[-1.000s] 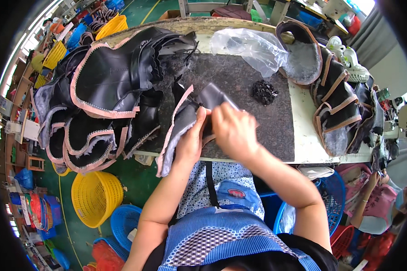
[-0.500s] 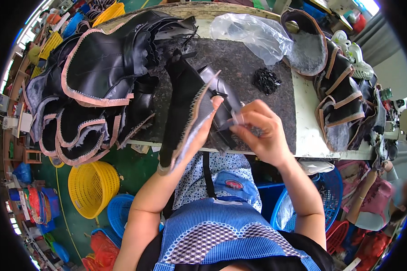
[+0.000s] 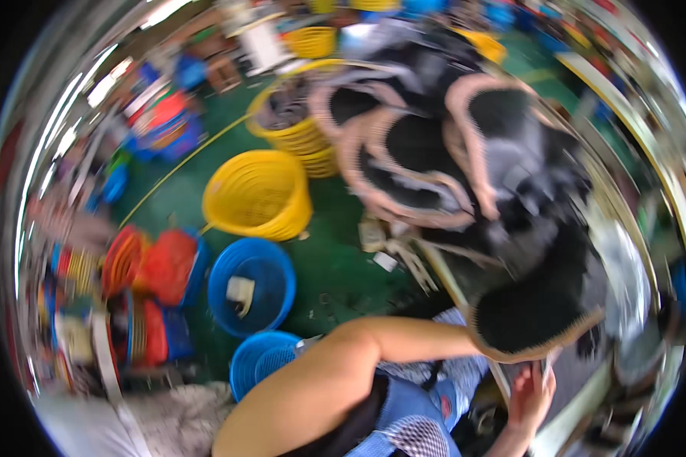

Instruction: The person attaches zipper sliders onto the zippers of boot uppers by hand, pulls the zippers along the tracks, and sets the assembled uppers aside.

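Note:
A black boot upper (image 3: 537,312) with a tan zigzag-stitched edge is held up over the dark work mat (image 3: 572,404). My left forearm (image 3: 427,339) reaches to it, and my left hand is hidden behind it, gripping it. Just below its stitched edge is my right hand (image 3: 530,396), fingers curled in around a small sliver that blur keeps me from naming. Beyond the upper, a pile of black boot pieces (image 3: 411,148) with pink-tan stitched edging and grey lining lies on the table.
Crumpled clear plastic (image 3: 621,274) lies at the table's far right side. On the green floor to the left stand a yellow basket (image 3: 255,194), a blue basin (image 3: 251,286) and a blue basket (image 3: 263,362). Red bags (image 3: 168,263) sit farther left.
The view has swung left, bringing the floor baskets and boot pile toward the middle. The held upper has turned, its black face now toward me, covering my left hand.

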{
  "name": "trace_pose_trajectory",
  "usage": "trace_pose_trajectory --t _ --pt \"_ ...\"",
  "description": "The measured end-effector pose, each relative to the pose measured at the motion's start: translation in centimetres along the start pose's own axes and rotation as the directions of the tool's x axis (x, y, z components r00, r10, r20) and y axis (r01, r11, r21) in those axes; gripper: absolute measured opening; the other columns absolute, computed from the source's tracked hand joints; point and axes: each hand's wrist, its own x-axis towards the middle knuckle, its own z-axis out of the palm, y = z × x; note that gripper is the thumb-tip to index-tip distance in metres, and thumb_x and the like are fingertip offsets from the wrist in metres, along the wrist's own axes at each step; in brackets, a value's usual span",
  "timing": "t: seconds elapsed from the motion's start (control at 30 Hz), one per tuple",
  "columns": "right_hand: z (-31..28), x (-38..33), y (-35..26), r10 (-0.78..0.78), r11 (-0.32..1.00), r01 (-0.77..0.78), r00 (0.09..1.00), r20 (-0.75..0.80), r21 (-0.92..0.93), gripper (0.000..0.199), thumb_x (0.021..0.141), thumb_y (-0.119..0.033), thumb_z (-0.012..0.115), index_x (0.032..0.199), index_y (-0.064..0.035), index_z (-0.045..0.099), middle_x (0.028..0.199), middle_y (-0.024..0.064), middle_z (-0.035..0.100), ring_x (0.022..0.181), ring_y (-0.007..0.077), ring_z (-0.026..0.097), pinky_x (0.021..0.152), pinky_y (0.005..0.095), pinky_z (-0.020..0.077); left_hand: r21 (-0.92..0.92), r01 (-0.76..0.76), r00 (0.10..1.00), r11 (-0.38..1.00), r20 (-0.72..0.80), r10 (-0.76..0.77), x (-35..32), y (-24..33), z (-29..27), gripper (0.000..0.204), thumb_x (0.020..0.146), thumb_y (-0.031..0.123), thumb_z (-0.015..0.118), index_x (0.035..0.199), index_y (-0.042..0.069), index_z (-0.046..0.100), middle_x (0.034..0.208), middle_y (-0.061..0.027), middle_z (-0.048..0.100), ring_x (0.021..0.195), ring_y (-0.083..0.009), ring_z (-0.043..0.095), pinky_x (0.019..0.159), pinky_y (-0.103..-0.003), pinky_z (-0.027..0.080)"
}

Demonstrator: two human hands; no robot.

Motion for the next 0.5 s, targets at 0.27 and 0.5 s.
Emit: trace_pose_trajectory --t 0.27,0.5 --pt "0.8 -1.5 -0.3 -0.662 0.336 0.619 0.691 0.29 -0.71 0.017 0.083 -0.002 0.067 0.099 0.0022 0.067 0.085 0.0161 0.067 0.074 0.0291 0.063 0.068 0.0364 0.0504 -0.167 0.081 0.99 0.983 -0.102 -0.098 -9.1 3.6 -3.7 0.033 0.094 0.013 0.063 0.124 0.0 0.057 0.119 -0.0092 0.06 0.11 -0.0155 0.055 0.095 -0.027 0.042" --pt "1.6 -0.7 -1.2 -0.633 0.609 0.523 0.774 0.033 -0.596 0.019 0.086 -0.011 0.067 0.102 -0.0013 0.065 0.095 0.0128 0.067 0.084 0.0246 0.063 0.076 0.0343 0.0498 -0.324 0.148 0.988 0.934 0.006 -0.155 -7.8 2.1 -3.2 0.038 0.094 0.012 0.062 0.13 0.0 0.054 0.126 -0.009 0.058 0.117 -0.0153 0.052 0.101 -0.026 0.04"
